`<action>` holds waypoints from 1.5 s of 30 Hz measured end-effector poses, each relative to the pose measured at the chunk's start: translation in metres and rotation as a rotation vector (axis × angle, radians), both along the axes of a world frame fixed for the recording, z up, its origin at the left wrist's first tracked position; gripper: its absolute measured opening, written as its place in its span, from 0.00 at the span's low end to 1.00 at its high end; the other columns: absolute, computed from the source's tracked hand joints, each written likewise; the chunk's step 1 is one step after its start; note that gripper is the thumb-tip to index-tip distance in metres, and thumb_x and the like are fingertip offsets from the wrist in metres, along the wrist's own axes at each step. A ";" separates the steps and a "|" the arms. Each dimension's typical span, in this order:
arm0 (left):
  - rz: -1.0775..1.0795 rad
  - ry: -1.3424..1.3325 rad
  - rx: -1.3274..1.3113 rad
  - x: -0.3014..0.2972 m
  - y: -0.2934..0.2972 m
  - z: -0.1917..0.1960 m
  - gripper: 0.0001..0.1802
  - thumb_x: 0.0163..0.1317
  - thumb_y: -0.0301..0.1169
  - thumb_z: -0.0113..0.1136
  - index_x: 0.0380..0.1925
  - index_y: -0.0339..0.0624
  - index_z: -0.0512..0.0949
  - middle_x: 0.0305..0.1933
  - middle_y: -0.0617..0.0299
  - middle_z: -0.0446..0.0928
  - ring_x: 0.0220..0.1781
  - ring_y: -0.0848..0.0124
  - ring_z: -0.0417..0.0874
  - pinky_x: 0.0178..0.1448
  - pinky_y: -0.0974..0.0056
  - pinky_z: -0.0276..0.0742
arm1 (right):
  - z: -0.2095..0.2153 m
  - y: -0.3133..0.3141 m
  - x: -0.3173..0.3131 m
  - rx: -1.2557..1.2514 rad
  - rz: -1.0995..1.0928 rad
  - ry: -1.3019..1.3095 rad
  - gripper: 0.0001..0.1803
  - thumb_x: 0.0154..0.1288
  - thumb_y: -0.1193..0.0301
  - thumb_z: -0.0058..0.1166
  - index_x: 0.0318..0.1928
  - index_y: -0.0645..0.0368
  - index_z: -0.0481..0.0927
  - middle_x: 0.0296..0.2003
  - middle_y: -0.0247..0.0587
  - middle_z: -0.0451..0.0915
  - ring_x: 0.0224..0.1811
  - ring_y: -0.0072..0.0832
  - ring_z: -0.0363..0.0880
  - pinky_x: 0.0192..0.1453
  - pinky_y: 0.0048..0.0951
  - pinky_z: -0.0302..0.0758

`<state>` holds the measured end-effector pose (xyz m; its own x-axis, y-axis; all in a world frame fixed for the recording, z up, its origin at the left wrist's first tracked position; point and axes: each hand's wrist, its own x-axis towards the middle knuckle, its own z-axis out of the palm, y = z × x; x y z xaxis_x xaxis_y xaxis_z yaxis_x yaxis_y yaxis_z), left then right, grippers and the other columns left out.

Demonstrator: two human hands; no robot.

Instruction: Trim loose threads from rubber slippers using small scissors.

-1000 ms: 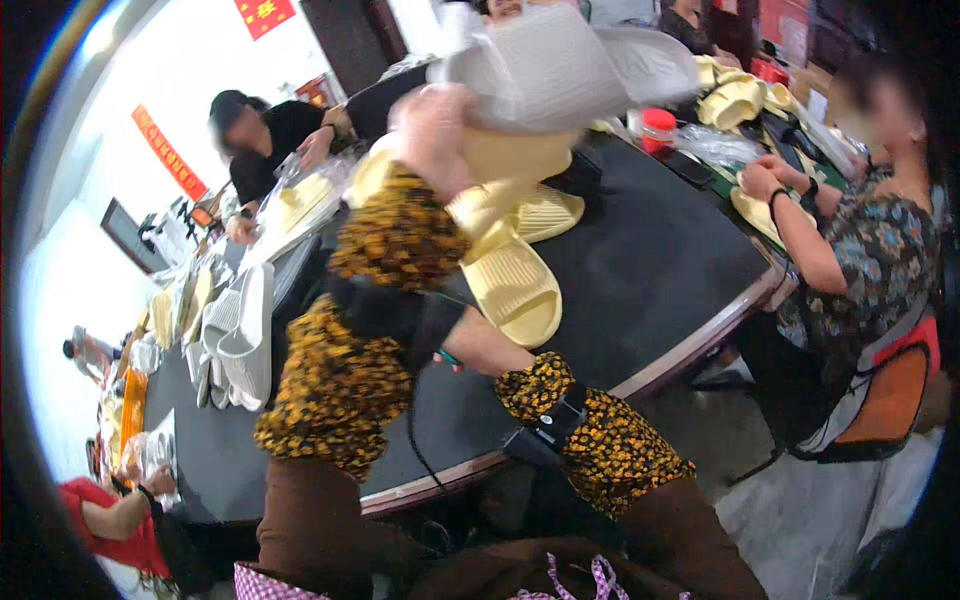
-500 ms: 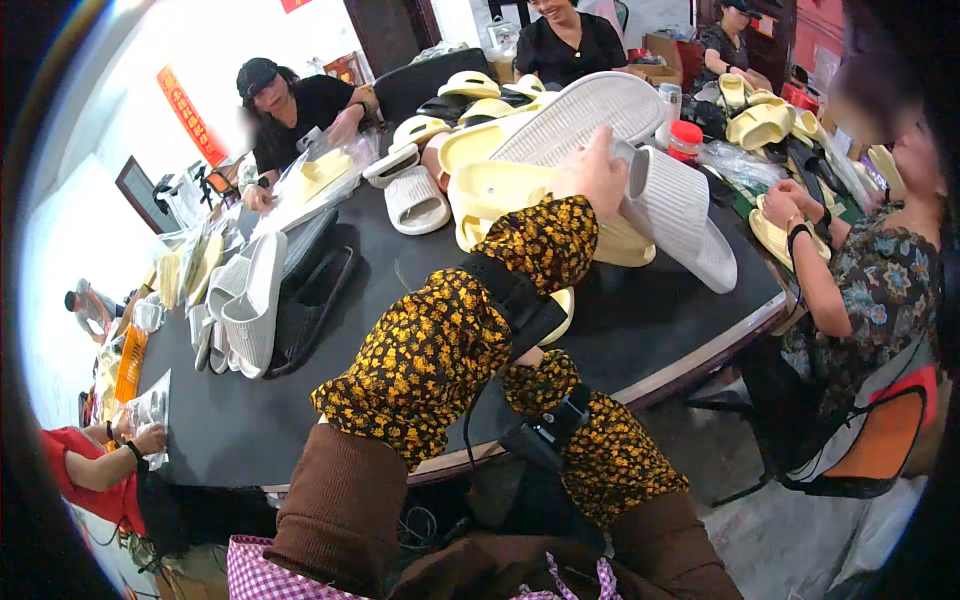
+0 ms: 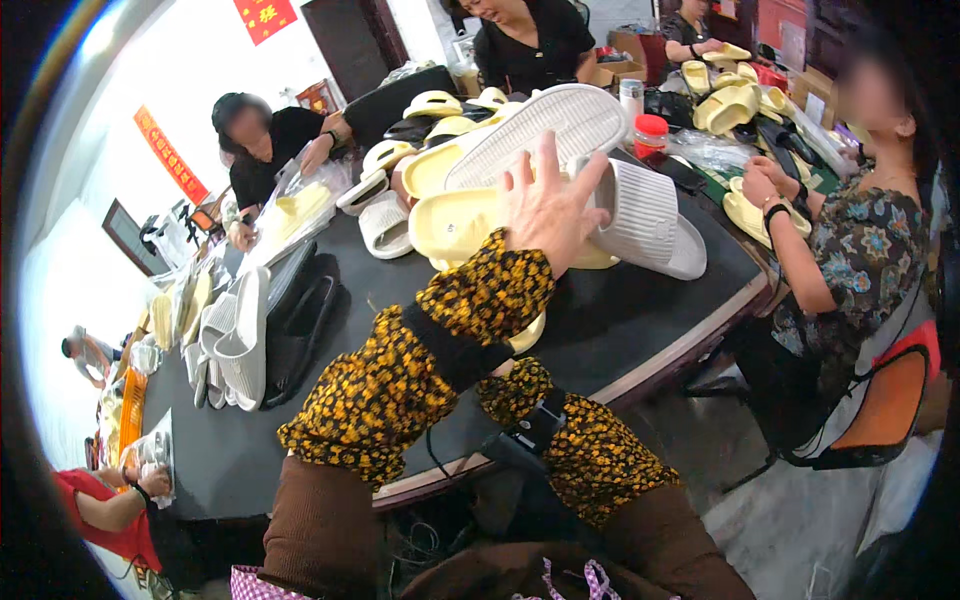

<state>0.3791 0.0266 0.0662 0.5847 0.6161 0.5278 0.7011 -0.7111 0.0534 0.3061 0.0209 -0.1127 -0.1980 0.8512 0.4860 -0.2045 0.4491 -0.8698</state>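
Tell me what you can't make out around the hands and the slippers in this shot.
- Right hand: hidden in the head view behind the left forearm.
- White slipper: its strap side faces away; only the ribbed sole shows.
- Left hand: palm and grip hidden, only its back shows.
- Yellow slippers: partly covered by the hand.

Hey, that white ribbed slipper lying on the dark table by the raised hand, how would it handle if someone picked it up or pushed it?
The white ribbed slipper looks like thick moulded foam, so probably light for its bulk and slightly bendy, not floppy. It lies flat on the dark table, so a push should slide it, not roll it. The ribs likely help grip.
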 end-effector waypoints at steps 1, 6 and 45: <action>-0.026 0.043 0.078 0.001 -0.004 -0.001 0.34 0.52 0.45 0.62 0.61 0.62 0.64 0.66 0.38 0.50 0.64 0.37 0.56 0.63 0.40 0.58 | 0.000 -0.002 0.001 -0.011 -0.005 -0.007 0.24 0.73 0.68 0.35 0.67 0.58 0.55 0.68 0.39 0.55 0.68 0.31 0.56 0.71 0.33 0.55; -0.202 0.194 -0.114 -0.015 -0.008 -0.017 0.27 0.49 0.41 0.66 0.52 0.55 0.73 0.69 0.40 0.45 0.53 0.40 0.71 0.59 0.48 0.69 | -0.001 -0.009 0.001 -0.048 0.019 -0.024 0.24 0.73 0.69 0.34 0.67 0.58 0.55 0.68 0.39 0.54 0.68 0.31 0.56 0.71 0.33 0.55; -0.046 0.221 -0.183 0.008 0.039 -0.029 0.37 0.53 0.40 0.61 0.64 0.64 0.59 0.72 0.51 0.44 0.57 0.40 0.70 0.62 0.41 0.62 | -0.013 0.002 0.016 -0.067 0.105 -0.191 0.22 0.66 0.69 0.48 0.59 0.60 0.65 0.49 0.38 0.74 0.42 0.23 0.74 0.39 0.26 0.74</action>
